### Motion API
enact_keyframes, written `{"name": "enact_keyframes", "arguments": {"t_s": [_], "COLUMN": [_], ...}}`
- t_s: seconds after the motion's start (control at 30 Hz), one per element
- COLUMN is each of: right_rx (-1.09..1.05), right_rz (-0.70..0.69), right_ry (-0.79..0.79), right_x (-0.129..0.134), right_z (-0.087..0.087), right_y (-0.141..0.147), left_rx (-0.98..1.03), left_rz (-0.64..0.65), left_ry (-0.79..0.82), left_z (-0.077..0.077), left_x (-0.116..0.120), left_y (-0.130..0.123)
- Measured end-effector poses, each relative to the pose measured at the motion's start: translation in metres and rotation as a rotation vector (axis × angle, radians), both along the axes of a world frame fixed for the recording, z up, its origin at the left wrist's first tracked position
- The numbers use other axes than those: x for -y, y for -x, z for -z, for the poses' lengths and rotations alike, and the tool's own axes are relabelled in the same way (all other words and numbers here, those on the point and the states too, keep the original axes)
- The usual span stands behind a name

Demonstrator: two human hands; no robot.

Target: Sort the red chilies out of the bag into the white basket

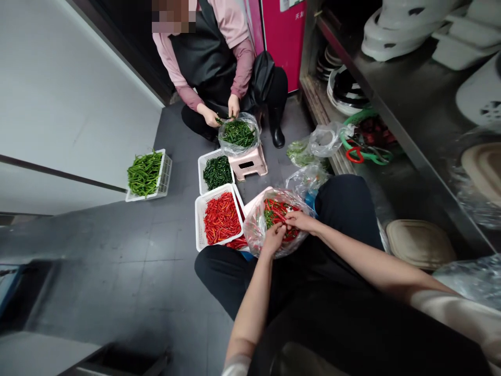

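Note:
Over a clear plastic bag [254, 224] of red chili peppers with green stems [270, 215], my left hand [275, 239] and my right hand [299, 221] meet at the fingertips. A red chili pepper shows at the pinched fingers of my right hand. My left hand's fingers are also closed in a pinch, but what they hold is too small to make out. The bag sits open between my knees. Just left of it, a white basket [200, 224] is filled with loose red chili peppers [222, 219].
Opposite, a person [203, 57] handles green chilies over a bag [238, 133] on a pink stool [250, 164]. A white basket [201, 175] of dark green chilies stands between us. Another basket [166, 175] holds long green peppers. Metal shelving [391, 109] with dishes runs along the right.

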State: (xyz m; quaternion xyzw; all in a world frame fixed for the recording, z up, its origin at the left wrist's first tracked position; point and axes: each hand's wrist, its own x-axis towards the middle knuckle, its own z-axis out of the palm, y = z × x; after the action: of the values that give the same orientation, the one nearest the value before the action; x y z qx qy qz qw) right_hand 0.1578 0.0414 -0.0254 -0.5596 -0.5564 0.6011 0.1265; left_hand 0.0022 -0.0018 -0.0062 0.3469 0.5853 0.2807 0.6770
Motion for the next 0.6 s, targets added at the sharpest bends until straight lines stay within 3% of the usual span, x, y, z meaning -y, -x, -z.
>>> {"name": "enact_keyframes", "arguments": {"t_s": [0.1, 0.23, 0.3, 0.43, 0.6], "right_rx": [-0.290, -0.247, -0.143, -0.084, 0.057], "right_rz": [0.012, 0.013, 0.063, 0.148, 0.218], "right_ry": [0.170, 0.237, 0.231, 0.231, 0.135], "right_x": [0.013, 0.024, 0.028, 0.031, 0.002], "right_z": [-0.011, -0.012, -0.007, 0.003, 0.003], "right_y": [-0.006, 0.003, 0.012, 0.016, 0.006], "left_rx": [0.150, 0.155, 0.006, -0.230, -0.219], "left_rz": [-0.196, -0.328, -0.326, -0.175, -0.238], "left_ry": [0.051, 0.027, -0.121, -0.469, -0.348], "left_z": [0.016, 0.019, 0.015, 0.002, 0.002], "left_x": [-0.005, 0.000, 0.006, 0.012, 0.012], "left_y": [-0.017, -0.015, -0.014, -0.018, -0.017]}}
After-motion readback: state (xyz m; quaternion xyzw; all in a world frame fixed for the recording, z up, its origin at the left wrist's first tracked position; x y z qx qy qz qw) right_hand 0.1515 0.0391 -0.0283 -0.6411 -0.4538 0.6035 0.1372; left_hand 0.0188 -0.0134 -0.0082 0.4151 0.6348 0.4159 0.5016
